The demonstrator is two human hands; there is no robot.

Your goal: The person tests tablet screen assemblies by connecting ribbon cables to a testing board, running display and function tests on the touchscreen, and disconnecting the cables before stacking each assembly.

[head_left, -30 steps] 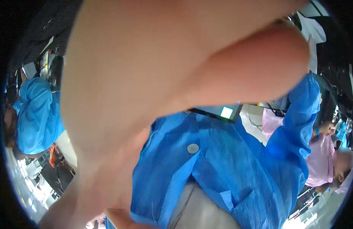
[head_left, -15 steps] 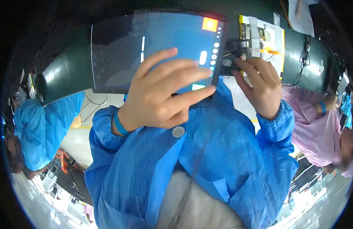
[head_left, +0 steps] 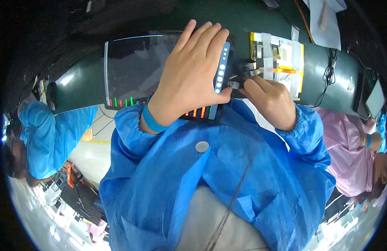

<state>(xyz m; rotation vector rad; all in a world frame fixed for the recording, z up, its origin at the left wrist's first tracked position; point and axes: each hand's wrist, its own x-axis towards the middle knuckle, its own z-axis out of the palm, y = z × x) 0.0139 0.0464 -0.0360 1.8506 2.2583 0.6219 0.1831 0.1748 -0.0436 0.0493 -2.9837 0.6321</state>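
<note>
A tablet (head_left: 135,71) with a dark screen lies on the bench, showing icons down its right side and coloured marks along its lower edge. My left hand (head_left: 191,73) is spread flat over its right part, fingers stretched out and thumb apart, holding nothing. Just right of the tablet, my right hand (head_left: 271,98) has its fingers curled in a pinch at a small dark connector (head_left: 245,70); the fingertips are partly hidden. A small grey plug (head_left: 234,85) sits between that hand and the tablet. Beyond the right hand lies a taped white-and-yellow flat assembly (head_left: 285,54) with an orange strip (head_left: 285,70).
A coiled black cable (head_left: 330,75) lies on the green bench (head_left: 312,83) at right, below a hanging white sheet (head_left: 325,27). People in blue (head_left: 55,140) and pink (head_left: 344,154) clothing sit on either side. A flat device (head_left: 375,99) stands at far right.
My left hand has flattened and turned its fingers upward on the tablet. The screen has gone from blue to dark with coloured marks. My right hand stays pinched by the connector.
</note>
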